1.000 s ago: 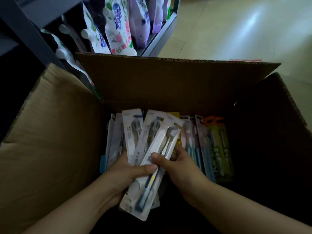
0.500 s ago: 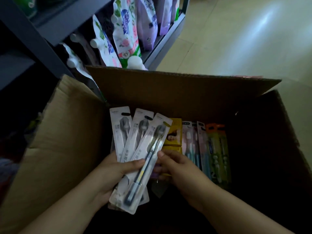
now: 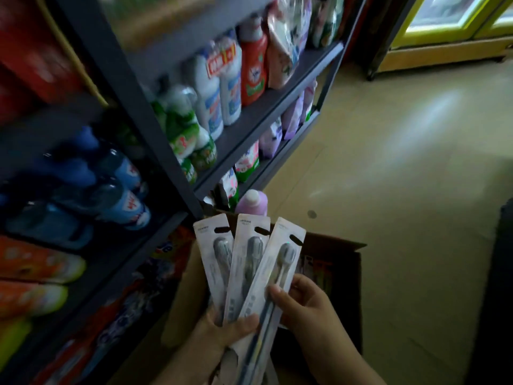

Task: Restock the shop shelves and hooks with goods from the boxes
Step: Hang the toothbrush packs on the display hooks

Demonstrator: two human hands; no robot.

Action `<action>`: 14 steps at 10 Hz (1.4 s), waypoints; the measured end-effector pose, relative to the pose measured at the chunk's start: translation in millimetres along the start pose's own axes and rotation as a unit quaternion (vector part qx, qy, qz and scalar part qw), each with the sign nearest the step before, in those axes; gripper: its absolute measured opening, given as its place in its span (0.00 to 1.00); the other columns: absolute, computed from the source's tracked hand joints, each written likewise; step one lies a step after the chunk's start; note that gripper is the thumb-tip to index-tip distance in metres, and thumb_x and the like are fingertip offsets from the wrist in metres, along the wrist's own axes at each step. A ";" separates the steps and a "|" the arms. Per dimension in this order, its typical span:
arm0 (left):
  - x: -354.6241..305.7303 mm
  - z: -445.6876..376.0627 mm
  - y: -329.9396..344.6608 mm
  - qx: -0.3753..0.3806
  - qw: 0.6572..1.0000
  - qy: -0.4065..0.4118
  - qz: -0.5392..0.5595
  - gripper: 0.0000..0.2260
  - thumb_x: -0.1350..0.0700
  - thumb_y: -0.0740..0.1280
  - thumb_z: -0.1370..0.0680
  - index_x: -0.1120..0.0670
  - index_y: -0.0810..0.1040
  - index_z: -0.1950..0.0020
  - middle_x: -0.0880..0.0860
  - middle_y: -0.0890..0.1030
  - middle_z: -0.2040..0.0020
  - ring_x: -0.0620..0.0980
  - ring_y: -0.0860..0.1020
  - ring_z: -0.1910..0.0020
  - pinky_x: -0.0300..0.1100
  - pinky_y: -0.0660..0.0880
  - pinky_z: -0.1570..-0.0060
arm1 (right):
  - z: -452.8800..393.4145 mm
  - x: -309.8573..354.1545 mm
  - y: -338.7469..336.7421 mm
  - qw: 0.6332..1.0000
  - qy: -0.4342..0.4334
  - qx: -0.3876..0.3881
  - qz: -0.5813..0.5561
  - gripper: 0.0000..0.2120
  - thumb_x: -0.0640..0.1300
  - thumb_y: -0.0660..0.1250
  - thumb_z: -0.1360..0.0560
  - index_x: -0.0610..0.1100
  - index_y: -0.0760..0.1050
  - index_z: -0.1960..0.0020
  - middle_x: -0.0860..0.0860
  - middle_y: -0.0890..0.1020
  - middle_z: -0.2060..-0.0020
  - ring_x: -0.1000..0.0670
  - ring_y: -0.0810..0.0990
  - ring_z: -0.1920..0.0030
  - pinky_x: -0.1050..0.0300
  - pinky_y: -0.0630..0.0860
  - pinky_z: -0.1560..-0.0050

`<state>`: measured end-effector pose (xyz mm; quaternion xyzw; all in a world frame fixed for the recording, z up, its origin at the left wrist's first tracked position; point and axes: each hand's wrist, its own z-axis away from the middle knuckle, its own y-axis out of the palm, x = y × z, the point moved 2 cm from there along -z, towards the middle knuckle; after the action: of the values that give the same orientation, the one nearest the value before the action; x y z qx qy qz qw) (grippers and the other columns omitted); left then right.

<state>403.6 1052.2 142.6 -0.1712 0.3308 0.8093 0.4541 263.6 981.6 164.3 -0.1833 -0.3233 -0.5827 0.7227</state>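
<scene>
Scene dim overall; colours muted. Daylight enters through the yellow-framed door (image 3: 455, 12) at upper right, overexposed to near white. A soft pale sheen lies on the floor (image 3: 416, 129) below that door, fading toward the lower edge. Shelving unit (image 3: 155, 112) left of the door: strong motion blur, worst at far left (bottle labels unreadable). Shelf lines bow near the edges, wide-angle distortion. Toothbrush packs (image 3: 249, 268), well below the door, are the sharpest region, with slight grain. Cardboard box (image 3: 344, 279) interior beside them sits in deep shadow.
</scene>
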 end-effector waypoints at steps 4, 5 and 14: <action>-161.8 237.1 95.9 -0.137 0.957 0.256 -0.010 0.55 0.36 0.78 0.68 0.60 0.77 0.45 0.58 0.81 0.49 0.43 0.82 0.52 0.30 0.77 0.60 | 212.9 179.8 74.1 0.983 -0.138 0.067 0.097 0.17 0.40 0.76 0.31 0.46 0.76 0.44 0.49 0.85 0.51 0.49 0.83 0.48 0.47 0.78 0.43; -190.9 289.7 103.1 -0.138 0.948 0.286 0.035 0.39 0.53 0.83 0.52 0.54 0.76 0.43 0.53 0.82 0.45 0.46 0.81 0.49 0.30 0.77 0.63 | 249.0 209.5 89.2 0.967 -0.192 0.107 0.128 0.19 0.40 0.77 0.34 0.44 0.77 0.45 0.48 0.86 0.54 0.48 0.84 0.50 0.45 0.78 0.43; -240.3 595.3 -0.7 -0.451 0.738 0.494 0.091 0.10 0.56 0.72 0.26 0.47 0.78 0.46 0.46 0.84 0.50 0.47 0.80 0.48 0.47 0.72 0.43 | 424.0 316.9 313.5 0.764 -0.453 0.349 0.297 0.19 0.45 0.65 0.22 0.55 0.67 0.32 0.56 0.79 0.44 0.55 0.81 0.49 0.58 0.80 0.49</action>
<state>545.2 1314.4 711.2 -0.7009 0.1189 0.7030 0.0207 492.6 1103.9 722.0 -0.2482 -0.7238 -0.0349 0.6429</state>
